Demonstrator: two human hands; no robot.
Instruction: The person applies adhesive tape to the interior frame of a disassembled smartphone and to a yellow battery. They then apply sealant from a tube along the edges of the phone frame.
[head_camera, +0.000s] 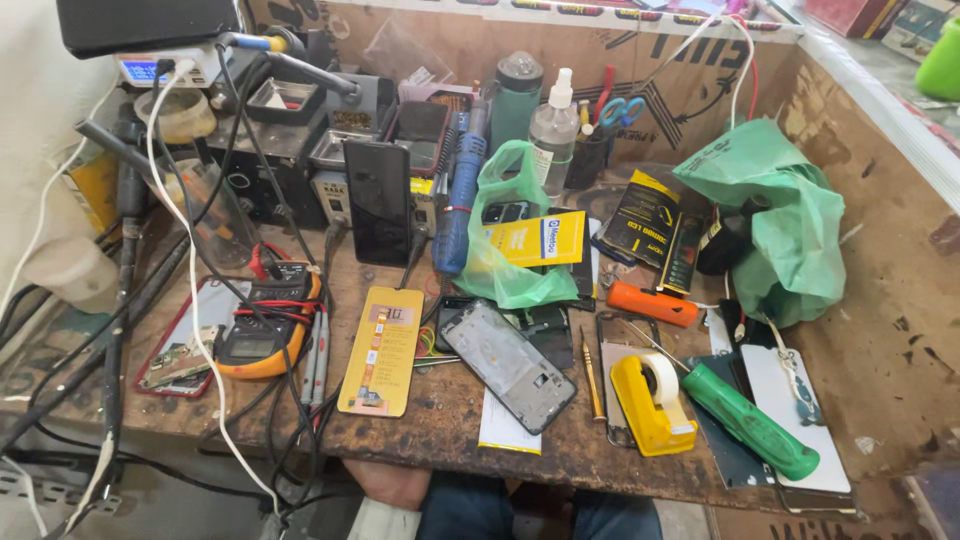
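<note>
Only a sliver of my left hand (388, 482) shows, below the front edge of the worn wooden bench (440, 430), beside my jeans (470, 505) and a pale sleeve. Its fingers are hidden, and it touches nothing on the bench. My right hand is out of sight. Nearest above the hand lie a grey phone frame (507, 365) and a long yellow card pack (382, 350). To the right sit a yellow tape dispenser (650, 402) and a green-handled screwdriver (752, 422).
An orange multimeter (262, 328) with leads and a red opened phone (180, 352) lie left. A black phone (378, 200), blue tool (460, 195), bottles (552, 130) and two green plastic bags (790, 225) crowd the back. Cables hang off the left edge.
</note>
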